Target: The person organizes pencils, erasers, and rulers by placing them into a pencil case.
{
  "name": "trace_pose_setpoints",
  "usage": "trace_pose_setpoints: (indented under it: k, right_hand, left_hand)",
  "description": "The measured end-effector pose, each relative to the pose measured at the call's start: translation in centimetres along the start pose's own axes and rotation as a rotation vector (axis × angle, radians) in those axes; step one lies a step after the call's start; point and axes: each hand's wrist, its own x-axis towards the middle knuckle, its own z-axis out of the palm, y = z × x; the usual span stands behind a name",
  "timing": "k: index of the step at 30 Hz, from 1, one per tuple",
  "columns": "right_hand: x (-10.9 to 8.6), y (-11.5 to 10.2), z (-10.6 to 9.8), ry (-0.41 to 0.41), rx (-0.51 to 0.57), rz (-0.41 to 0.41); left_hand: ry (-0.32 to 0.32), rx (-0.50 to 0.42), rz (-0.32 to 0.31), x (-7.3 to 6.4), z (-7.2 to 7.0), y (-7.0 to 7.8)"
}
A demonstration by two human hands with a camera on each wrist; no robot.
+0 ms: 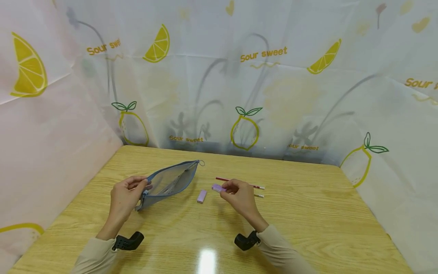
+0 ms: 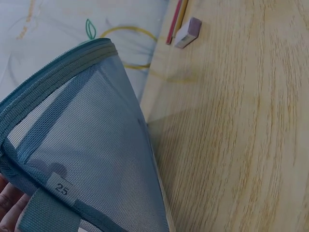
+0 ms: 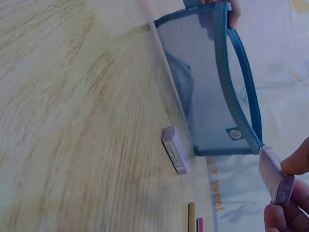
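Note:
My left hand (image 1: 124, 196) grips the near left end of a blue mesh zipper pouch (image 1: 184, 182) and keeps its mouth spread apart. A tag reading 25 shows on the pouch in the left wrist view, and something darker shows through the mesh (image 3: 181, 79) in the right wrist view. Between thumb and fingertips, my right hand (image 1: 241, 199) pinches a small purple eraser (image 3: 274, 175), raised over the table right of the pouch. A second purple eraser (image 1: 202, 196) lies on the wood between the pouch and my right hand.
Behind my right hand lie a red pencil (image 1: 222, 179) and a yellowish pencil (image 3: 191, 217), partly hidden by that hand in the head view. The wood-grain table (image 1: 308, 213) meets a white lemon-print curtain (image 1: 212, 83) at the back and sides.

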Motion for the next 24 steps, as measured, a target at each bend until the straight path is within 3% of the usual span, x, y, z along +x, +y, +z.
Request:
trace_pose_setpoints:
  k: [15,24]
  right_hand:
    - [0.1,-1.1,-0.1,-0.011,0.009,-0.041]
    - [0.2,-2.0,0.6,-0.016,0.035,-0.065]
  left_hand:
    - [0.005,0.016,0.015,-0.7,-0.5,-0.1]
    - [0.01,-0.038,-0.001,-1.1,-0.1,-0.4]
